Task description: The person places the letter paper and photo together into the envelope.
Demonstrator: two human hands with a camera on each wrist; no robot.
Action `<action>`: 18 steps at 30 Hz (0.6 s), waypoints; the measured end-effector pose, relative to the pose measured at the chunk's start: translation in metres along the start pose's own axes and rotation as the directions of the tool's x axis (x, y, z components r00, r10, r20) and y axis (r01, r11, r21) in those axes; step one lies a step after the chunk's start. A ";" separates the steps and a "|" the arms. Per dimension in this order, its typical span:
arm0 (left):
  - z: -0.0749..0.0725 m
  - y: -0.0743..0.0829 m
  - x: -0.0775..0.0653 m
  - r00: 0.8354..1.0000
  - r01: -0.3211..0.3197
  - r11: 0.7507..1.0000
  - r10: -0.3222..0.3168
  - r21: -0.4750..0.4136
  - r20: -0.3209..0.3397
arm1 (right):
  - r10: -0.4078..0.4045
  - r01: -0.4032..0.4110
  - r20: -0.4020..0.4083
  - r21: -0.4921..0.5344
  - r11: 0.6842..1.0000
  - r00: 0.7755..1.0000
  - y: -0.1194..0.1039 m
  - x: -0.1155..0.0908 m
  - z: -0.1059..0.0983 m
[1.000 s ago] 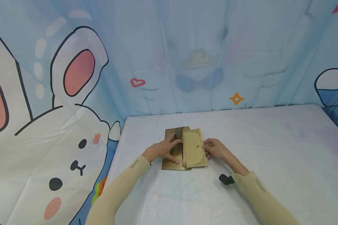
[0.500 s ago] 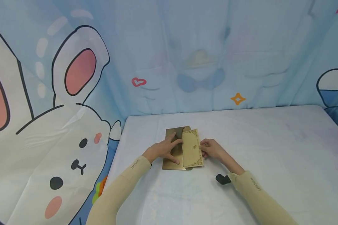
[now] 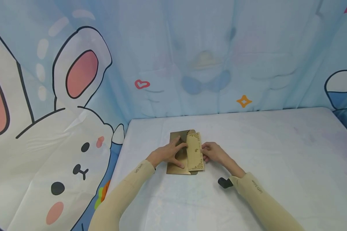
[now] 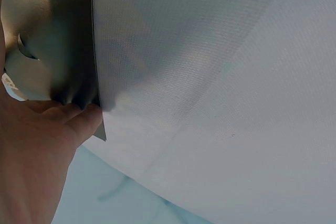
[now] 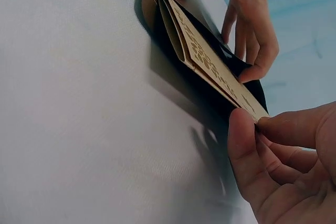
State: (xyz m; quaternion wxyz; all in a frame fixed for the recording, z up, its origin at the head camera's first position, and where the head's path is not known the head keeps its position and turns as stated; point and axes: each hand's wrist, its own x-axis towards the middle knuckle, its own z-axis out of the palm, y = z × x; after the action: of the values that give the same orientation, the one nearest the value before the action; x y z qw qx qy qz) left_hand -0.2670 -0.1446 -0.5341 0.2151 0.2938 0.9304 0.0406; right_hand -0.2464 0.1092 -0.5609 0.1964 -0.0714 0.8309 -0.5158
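A gold envelope (image 3: pixel 174 169) lies on the table with its open side to the right. My left hand (image 3: pixel 169 154) presses on it, thumb and fingers spread apart. In the left wrist view several of its fingertips rest along the shiny envelope (image 4: pixel 58 72). A pale gold folded card (image 3: pixel 194 152) with ornate printed corners is partly inside the envelope's opening. My right hand (image 3: pixel 215 152) pinches the card's outer edge between thumb and index finger. The right wrist view shows the folded card (image 5: pixel 212 61) edge-on, its layers slightly parted, within the envelope's mouth.
A white cloth covers the table (image 3: pixel 277 154). Behind it hangs a light blue curtain (image 3: pixel 162 48), and a big printed rabbit (image 3: pixel 66 160) fills the left side. A black wrist-worn piece (image 3: pixel 225 183) sticks out by the right sleeve.
My right hand has moved left, sliding the card further into the envelope, so less of it sticks out. The left hand has stayed in place on the envelope.
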 end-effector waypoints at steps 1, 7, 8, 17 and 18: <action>0.000 0.000 0.000 1.000 -0.001 1.000 0.001 -0.001 -0.001 | -0.004 0.004 -0.001 -0.009 1.000 1.000 -0.001 0.000 0.001; 0.000 -0.001 0.000 1.000 -0.003 1.000 0.003 -0.001 -0.003 | -0.010 0.010 -0.005 -0.030 1.000 1.000 -0.006 0.002 0.006; 0.000 -0.001 0.000 1.000 -0.002 1.000 0.002 -0.001 -0.002 | -0.009 0.009 -0.006 -0.032 0.999 1.000 -0.007 0.003 0.007; 0.002 -0.002 0.001 1.000 -0.005 1.000 0.005 0.005 -0.004 | 0.008 -0.007 0.002 -0.084 0.996 1.000 -0.014 0.007 0.013; 0.002 -0.002 0.001 1.000 -0.007 1.000 0.007 0.010 -0.006 | -0.006 0.006 0.006 -0.085 0.996 1.000 -0.013 0.008 0.013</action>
State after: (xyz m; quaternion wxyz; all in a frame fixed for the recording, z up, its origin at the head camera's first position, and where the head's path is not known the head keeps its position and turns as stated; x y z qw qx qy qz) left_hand -0.2678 -0.1455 -0.5363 0.2108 0.2981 0.9302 0.0378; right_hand -0.2492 0.0896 -0.5564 0.1940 -0.0835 0.8513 -0.4804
